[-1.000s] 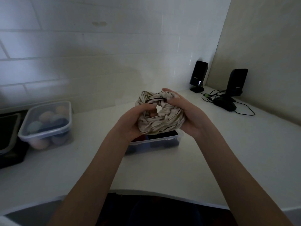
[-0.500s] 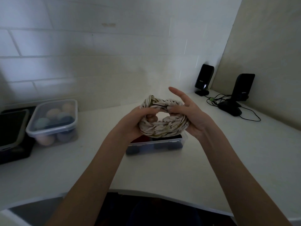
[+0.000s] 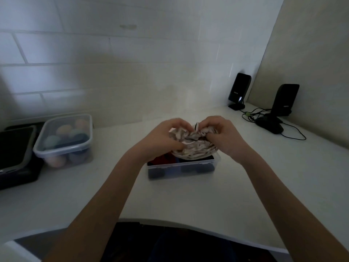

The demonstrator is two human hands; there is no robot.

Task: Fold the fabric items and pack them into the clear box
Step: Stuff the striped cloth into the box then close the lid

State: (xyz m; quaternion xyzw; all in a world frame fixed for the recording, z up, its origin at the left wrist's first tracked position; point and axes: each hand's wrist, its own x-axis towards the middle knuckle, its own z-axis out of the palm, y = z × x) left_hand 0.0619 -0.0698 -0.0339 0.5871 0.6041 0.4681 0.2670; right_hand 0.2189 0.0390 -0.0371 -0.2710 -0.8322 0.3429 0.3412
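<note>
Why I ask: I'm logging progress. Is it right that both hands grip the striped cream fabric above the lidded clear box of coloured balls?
Not quite. In the head view both hands, left hand and right hand, grip the striped cream fabric above the open clear box holding dark fabric, not the lidded clear box of coloured balls.

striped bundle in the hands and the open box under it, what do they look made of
Striped bundle: soft cloth, probably knit or woven cotton, matte; it bunches into limp wrinkles where both hands grip it. Open box: clear rigid plastic, slightly glossy; dark and red items show through its wall, and its rim looks moulded.
</note>
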